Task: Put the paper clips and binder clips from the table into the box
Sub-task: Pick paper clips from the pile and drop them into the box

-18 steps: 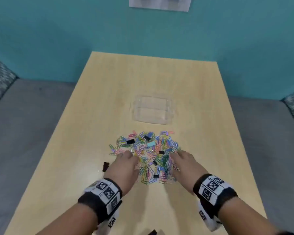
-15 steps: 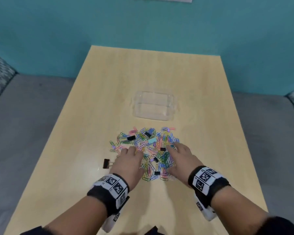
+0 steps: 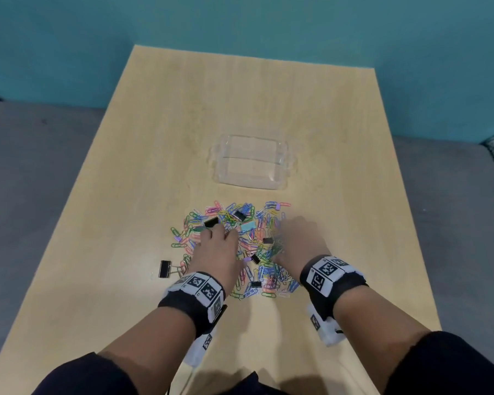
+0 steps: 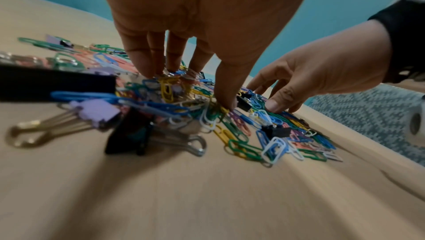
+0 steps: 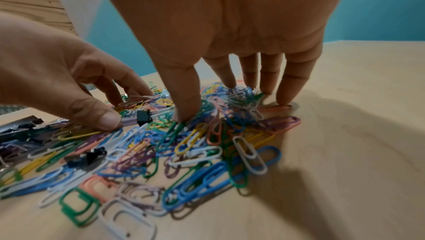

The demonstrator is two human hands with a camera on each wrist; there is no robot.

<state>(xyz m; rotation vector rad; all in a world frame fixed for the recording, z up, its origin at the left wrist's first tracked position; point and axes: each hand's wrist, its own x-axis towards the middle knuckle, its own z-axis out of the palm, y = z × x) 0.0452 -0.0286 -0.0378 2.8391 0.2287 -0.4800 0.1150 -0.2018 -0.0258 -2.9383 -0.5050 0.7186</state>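
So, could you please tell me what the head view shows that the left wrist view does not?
Only the head view shows the clear box, nothing visible in it, beyond the pile, and both wristbands. Only the left wrist view shows the left hand fingertips pressing into the clips, and a lilac binder clip up close. Both show the right hand, the clip pile and the table.

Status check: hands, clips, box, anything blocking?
Left hand and right hand fingertips down in the clip pile, nothing lifted. Clear box empty beyond the pile. One black binder clip stray left. Path unobstructed.
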